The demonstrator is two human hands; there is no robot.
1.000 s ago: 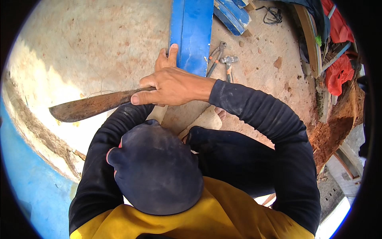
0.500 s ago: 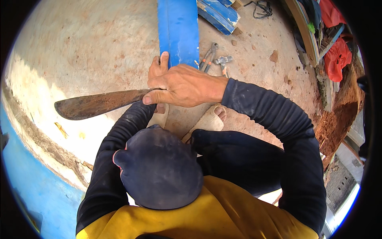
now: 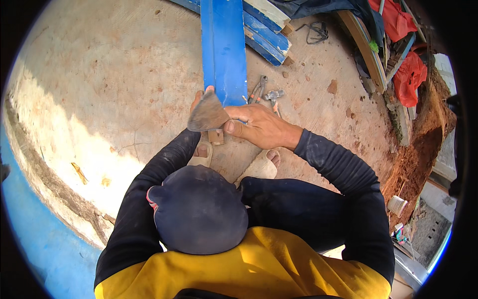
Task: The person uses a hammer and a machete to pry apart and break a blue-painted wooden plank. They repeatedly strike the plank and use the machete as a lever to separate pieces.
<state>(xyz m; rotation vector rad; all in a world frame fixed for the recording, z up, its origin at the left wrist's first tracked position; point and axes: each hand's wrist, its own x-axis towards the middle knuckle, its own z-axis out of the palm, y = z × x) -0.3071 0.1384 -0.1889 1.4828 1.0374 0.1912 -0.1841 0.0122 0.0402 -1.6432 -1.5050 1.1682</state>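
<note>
My right hand (image 3: pixel 264 124) is closed around the handle of a machete, its thumb along the near side. The worn brown blade (image 3: pixel 208 113) is foreshortened and tilted up over the near end of a long blue wooden plank (image 3: pixel 229 70). Beyond the blade, my left hand (image 3: pixel 196 101) grips the plank's left edge near that end. Only its thumb tip and part of the hand show; the blade covers the rest. Bare wood shows at the plank's near end, just below the blade.
Pincers (image 3: pixel 258 89) and a hammer (image 3: pixel 274 97) lie on the concrete floor right of the plank. More blue timbers (image 3: pixel 266 37) lie beyond. A dark cord (image 3: pixel 317 32), red plastic (image 3: pixel 409 79) and leaning boards (image 3: pixel 366 47) are at the far right. My sandalled feet are below my hands.
The machete has swung from pointing left to pointing up toward the camera, foreshortened over the left hand. My right hand has shifted right and nearer. The left hand still grips the plank.
</note>
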